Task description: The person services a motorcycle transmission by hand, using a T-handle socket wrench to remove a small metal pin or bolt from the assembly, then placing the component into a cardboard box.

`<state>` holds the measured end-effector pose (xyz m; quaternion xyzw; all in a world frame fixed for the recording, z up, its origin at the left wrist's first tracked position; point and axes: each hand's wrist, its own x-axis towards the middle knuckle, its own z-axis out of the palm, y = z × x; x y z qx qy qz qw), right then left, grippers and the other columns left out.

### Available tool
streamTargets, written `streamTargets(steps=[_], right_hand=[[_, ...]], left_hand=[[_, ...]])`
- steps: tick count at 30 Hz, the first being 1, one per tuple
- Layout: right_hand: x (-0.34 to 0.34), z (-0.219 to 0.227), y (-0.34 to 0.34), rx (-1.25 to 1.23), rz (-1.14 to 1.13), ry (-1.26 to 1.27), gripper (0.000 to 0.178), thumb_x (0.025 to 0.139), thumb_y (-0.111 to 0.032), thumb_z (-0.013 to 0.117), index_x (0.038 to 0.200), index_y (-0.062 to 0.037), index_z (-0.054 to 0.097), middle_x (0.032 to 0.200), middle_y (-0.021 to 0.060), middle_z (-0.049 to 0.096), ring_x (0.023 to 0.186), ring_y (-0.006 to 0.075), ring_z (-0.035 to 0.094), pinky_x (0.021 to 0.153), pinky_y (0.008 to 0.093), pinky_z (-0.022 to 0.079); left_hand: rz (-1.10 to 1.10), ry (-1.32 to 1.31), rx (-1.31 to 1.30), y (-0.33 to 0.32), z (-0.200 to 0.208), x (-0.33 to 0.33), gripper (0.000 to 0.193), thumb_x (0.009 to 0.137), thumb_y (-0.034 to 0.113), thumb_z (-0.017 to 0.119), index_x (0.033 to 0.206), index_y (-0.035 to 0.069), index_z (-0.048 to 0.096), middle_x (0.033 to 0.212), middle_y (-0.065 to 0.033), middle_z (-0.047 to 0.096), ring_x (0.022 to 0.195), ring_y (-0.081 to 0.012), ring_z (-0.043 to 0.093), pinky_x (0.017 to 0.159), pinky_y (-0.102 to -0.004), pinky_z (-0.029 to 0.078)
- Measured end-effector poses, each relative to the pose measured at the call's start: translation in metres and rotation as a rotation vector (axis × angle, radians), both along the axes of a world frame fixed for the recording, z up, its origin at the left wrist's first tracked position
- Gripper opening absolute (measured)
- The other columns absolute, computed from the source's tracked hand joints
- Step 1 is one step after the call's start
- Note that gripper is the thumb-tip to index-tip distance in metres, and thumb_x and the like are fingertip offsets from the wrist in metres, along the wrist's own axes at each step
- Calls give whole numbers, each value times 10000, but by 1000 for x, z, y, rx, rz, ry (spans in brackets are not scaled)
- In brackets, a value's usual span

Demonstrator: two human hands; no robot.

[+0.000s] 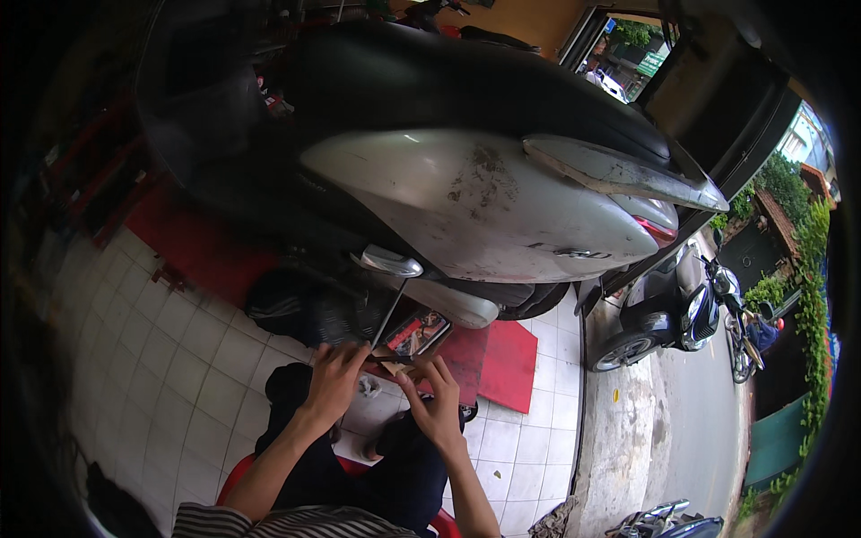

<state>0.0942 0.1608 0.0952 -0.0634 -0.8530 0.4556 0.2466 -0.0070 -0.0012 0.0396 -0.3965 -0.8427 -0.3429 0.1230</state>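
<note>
My left hand point(334, 387) pinches one end of a slim dark piece point(391, 359); its kind is too small to tell. The other end lies at the fingertips of my right hand point(437, 402), whose thumb and fingers close toward it. Just above my left fingertips a thin bright metal rod point(388, 314) slants up to the scooter's silver footrest point(391, 262); whether my fingers touch the rod I cannot tell. Over both hands looms a silver scooter point(466, 206), its side panel smeared with dirt. Behind my fingers sits a box with a red and dark picture point(418, 334).
The scooter stands over a red platform point(509, 366) on white floor tiles point(211, 394). A crumpled whitish scrap point(369, 386) is between my knees, and a red stool point(235, 475) is under me. To the right, another scooter point(668, 309) is parked by the road.
</note>
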Motion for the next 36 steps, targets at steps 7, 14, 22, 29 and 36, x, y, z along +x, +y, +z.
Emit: streamTargets(steps=[7, 14, 22, 29, 36], right_hand=[[-5, -16, -9, -89, -219, 115, 161, 869, -12, 709, 1011, 20, 642, 903, 127, 698, 779, 211, 705, 688, 309, 536], [14, -57, -7, 367, -176, 30, 204, 858, -11, 665, 1046, -78, 711, 804, 77, 658, 717, 252, 641, 682, 370, 484], [17, -115, -12, 456, -263, 145, 220, 827, -63, 726, 1043, -108, 719, 768, 56, 680, 708, 225, 647, 725, 339, 474], [18, -103, -15, 390, 70, -46, 251, 895, -54, 657, 1145, -35, 651, 1110, 164, 689, 945, 300, 691, 802, 371, 524], [12, -78, 42, -428, -195, 117, 277, 1078, -201, 419, 1229, -16, 560, 1042, 144, 677, 884, 168, 630, 764, 300, 509]], left_hand=[[-45, 80, -68, 0, 6, 6, 386, 818, 61, 688, 1198, 46, 618, 1006, -62, 616, 985, -224, 564, 874, -397, 381], [-20, 183, -186, 1, 3, 9, 410, 801, 188, 745, 1175, 76, 620, 1123, -47, 559, 1083, -219, 519, 965, -409, 343], [257, -195, 661, 14, -13, 27, 640, 742, 156, 846, 1264, 19, 503, 1252, -140, 551, 1184, -323, 521, 984, -448, 417], [-89, -488, 437, 18, -43, 37, 268, 953, -54, 504, 1219, -40, 536, 991, -193, 708, 942, -307, 714, 759, -403, 563], [-141, -105, 45, 17, -9, 33, 570, 821, -111, 556, 1334, 132, 598, 1065, -97, 663, 908, -271, 677, 787, -374, 561]])
